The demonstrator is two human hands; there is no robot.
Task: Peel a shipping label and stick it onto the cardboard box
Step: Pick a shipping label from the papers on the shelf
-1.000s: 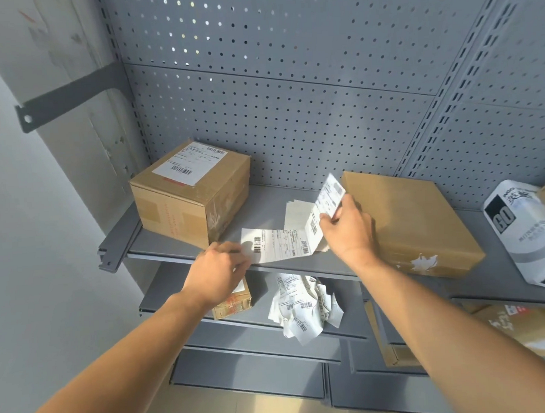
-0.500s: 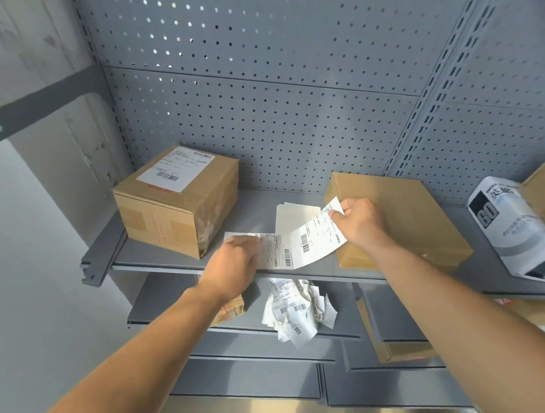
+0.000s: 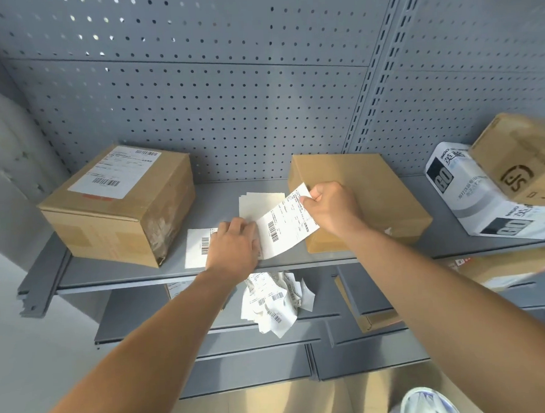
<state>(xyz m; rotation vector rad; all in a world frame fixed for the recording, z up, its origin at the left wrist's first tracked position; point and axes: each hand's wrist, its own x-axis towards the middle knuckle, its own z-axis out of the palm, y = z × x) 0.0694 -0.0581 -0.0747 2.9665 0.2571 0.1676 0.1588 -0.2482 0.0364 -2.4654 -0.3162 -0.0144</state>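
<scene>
A white shipping label [image 3: 285,227] with barcodes is lifted at its right end, pinched by my right hand [image 3: 331,209]. My left hand [image 3: 232,246] presses flat on the label sheet [image 3: 196,248] lying on the grey shelf [image 3: 126,271]. A flat plain cardboard box [image 3: 365,195] lies just behind my right hand. Cream backing sheets [image 3: 258,204] lie between the two hands, toward the back.
A taller cardboard box [image 3: 119,208] bearing a stuck label stands at the shelf's left. A white printed package [image 3: 472,195] and another box [image 3: 521,158] sit at the right. Crumpled label scraps [image 3: 276,304] lie on the lower shelf. Perforated back panel behind.
My right hand has pulled the label's free end further right and lower, over the flat box's edge. My left hand slid onto the sheet and presses it down.
</scene>
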